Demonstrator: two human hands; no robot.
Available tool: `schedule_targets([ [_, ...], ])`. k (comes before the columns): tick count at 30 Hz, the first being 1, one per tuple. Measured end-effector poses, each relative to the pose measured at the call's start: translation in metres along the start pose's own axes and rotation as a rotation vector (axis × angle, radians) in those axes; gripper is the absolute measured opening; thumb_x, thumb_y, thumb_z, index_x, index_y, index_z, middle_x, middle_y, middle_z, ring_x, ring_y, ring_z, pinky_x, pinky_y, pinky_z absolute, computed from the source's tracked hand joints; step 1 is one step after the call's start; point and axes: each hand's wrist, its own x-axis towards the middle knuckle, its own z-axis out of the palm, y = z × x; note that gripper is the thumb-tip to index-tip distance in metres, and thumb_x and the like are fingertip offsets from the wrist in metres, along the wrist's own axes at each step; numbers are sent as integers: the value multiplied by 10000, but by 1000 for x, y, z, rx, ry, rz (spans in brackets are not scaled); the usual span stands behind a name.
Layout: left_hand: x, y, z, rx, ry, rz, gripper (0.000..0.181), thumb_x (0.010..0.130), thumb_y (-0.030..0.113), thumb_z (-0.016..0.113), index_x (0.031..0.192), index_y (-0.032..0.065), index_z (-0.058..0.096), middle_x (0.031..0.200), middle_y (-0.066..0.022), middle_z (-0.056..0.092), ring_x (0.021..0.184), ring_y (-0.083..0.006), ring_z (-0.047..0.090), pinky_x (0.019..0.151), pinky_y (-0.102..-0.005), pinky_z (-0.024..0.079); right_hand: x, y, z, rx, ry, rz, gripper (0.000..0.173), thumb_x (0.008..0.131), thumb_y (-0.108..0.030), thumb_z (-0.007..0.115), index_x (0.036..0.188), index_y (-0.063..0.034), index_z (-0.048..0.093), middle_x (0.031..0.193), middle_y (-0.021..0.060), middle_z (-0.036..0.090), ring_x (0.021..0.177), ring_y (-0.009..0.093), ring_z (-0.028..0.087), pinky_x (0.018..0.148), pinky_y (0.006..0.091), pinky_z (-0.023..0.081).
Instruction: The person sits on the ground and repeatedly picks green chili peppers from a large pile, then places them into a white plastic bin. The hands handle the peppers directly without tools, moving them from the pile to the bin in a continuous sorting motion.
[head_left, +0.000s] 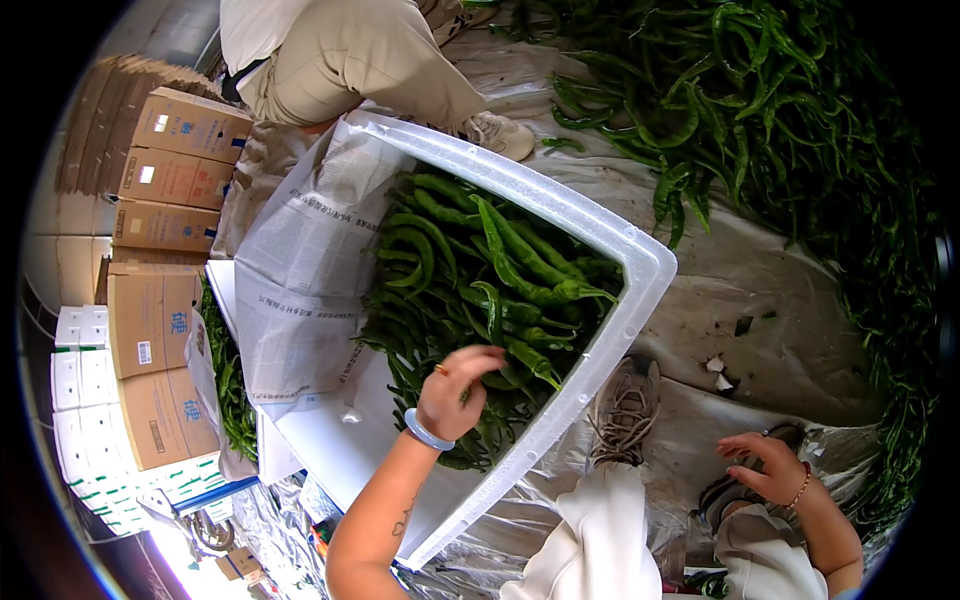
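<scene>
A white foam box (622, 247) stands before me, partly filled with long green peppers (517, 262) and lined on its far left side with newspaper sheets (300, 292). My left hand (454, 394), with a ring and a pale bangle on the wrist, hovers over or rests on the peppers inside the box; its fingers are bent, and no pepper is plainly in its grip. To the right of the box, my right hand (765, 469) is above my lower leg and shoe, fingers apart and holding nothing.
A large heap of green peppers (750, 97) lies on plastic sheeting (750, 315) at the upper right. Another person's bent leg (360, 60) is beyond the box. Cardboard cartons (150, 322), white boxes (82, 390) and another container of peppers (229, 375) stand at the left.
</scene>
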Motion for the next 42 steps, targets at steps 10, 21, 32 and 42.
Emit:
schedule_targets([
  [10, 40, 6, 28, 232, 135, -34, 311, 897, 209, 347, 1107, 25, 484, 1173, -154, 458, 1110, -268, 416, 956, -348, 282, 2, 0, 3, -43, -24, -14, 369, 732, -37, 594, 1090, -64, 507, 973, 98, 585, 875, 232, 562, 763, 323, 442],
  [21, 53, -103, -2, -343, -28, -1061, 516, 737, 172, 595, 1184, 9, 393, 914, -53, 573, 740, -114, 511, 688, -243, 394, 1, 8, 6, -80, -30, -35, 372, 734, -58, 596, 1094, -81, 505, 972, 83, 584, 878, 223, 563, 760, 319, 440],
  [32, 60, -90, 10, -421, 144, -1003, 573, 693, 186, 608, 1187, -15, 400, 892, -50, 575, 781, -140, 516, 678, -270, 399, 4, 9, 9, -113, -55, -29, 362, 745, -71, 585, 1098, -84, 503, 982, 77, 583, 890, 222, 558, 766, 328, 436],
  [42, 33, -57, -27, -465, 289, -881, 386, 809, 154, 549, 1148, -18, 483, 942, -86, 610, 916, -138, 520, 881, -274, 325, 2, 13, 10, -144, -67, -19, 352, 755, -75, 578, 1098, -82, 503, 994, 71, 578, 905, 221, 556, 767, 330, 433],
])
